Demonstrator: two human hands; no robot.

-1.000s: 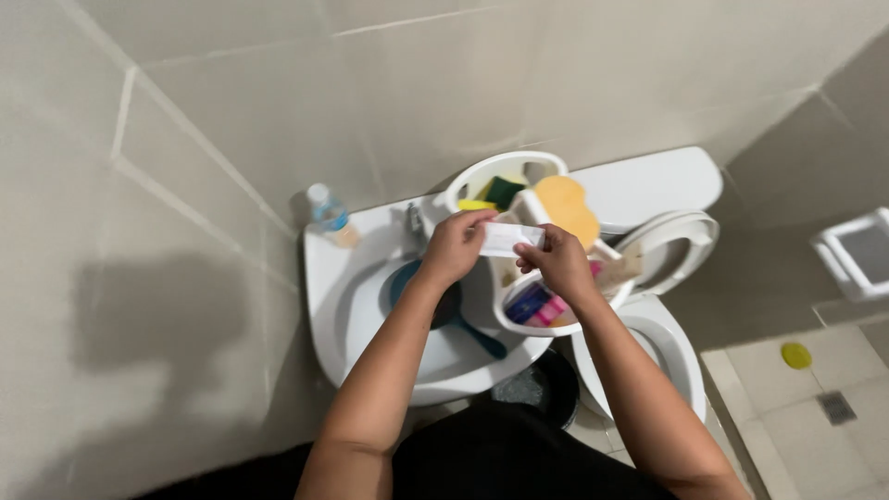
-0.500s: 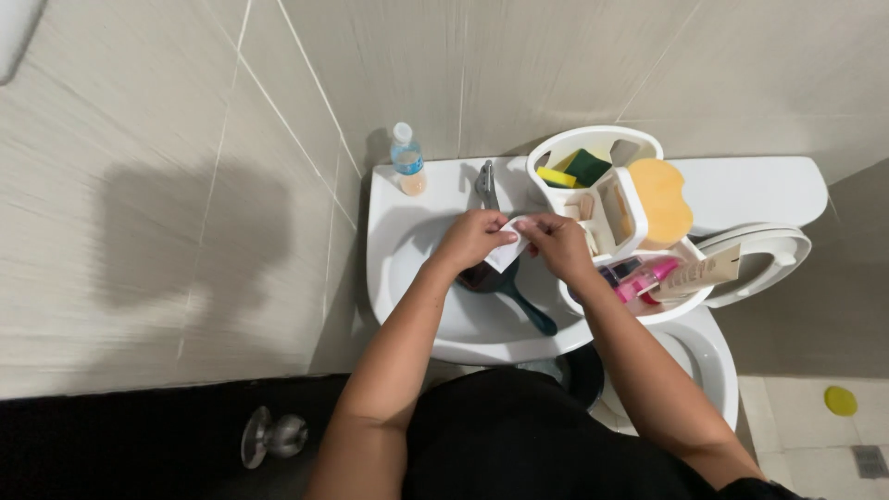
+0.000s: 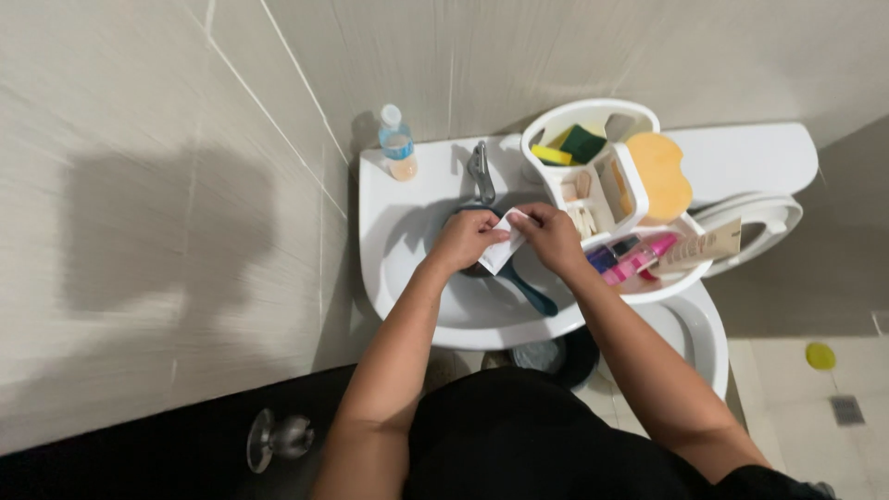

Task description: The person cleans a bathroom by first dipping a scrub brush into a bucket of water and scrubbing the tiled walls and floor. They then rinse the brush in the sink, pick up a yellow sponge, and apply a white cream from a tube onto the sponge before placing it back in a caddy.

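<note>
Over the white sink (image 3: 398, 268), my left hand (image 3: 466, 241) and my right hand (image 3: 554, 238) together pinch a small white folded packet (image 3: 503, 248). Under them in the basin lies a dark blue dipper with a long handle (image 3: 535, 289), partly hidden by my hands. The metal tap (image 3: 480, 170) stands just behind my hands.
A small clear bottle with a blue label (image 3: 396, 143) stands at the sink's back left. A white caddy (image 3: 593, 176) with sponges, tubes and bottles sits at the sink's right edge. A toilet (image 3: 741, 218) is on the right, tiled wall on the left, a door knob (image 3: 278, 437) below.
The view has swung left and closer. My hands have come down from in front of the caddy to over the basin, still on the white packet.
</note>
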